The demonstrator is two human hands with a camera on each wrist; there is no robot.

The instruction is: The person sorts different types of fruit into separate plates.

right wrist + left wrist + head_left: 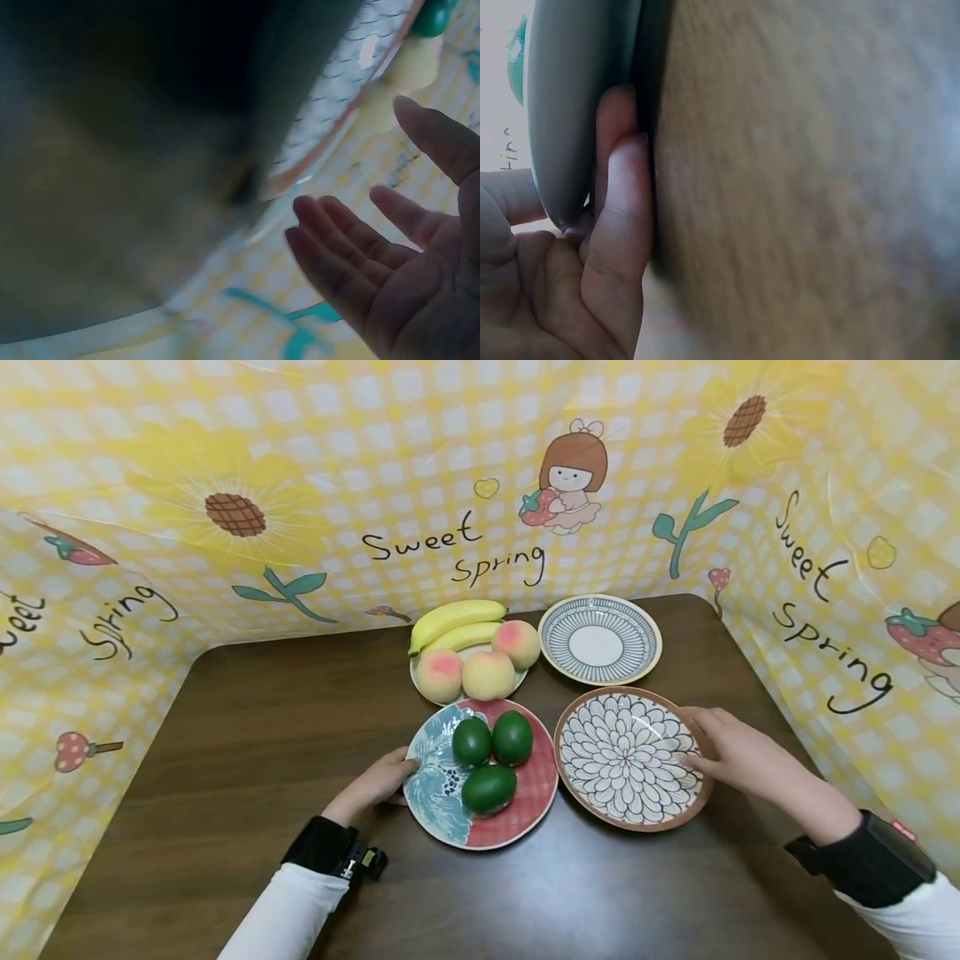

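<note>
The red-blue plate (536, 793), bearing three green fruits (489, 790), is just left of the brown-rimmed plate (626, 760). The left hand's (384, 777) grip holds its left rim, thumb above, fingers beneath; the right hand's (723, 750) grip is wide at the other plate's right edge. Both plates look stiff, slick, perhaps breakable; green fruits may roll, so hold opposite rims, level.

Blue-and-red floral plate (536, 781): face up, three glossy dark green fruits (489, 790) grouped on it. Left hand (382, 777) grips its left rim, thumb above, fingers beneath. Petal-patterned plate (626, 760): brown rim, face up, just right of first; right hand (729, 749) at right rim, fingers extended.
</note>
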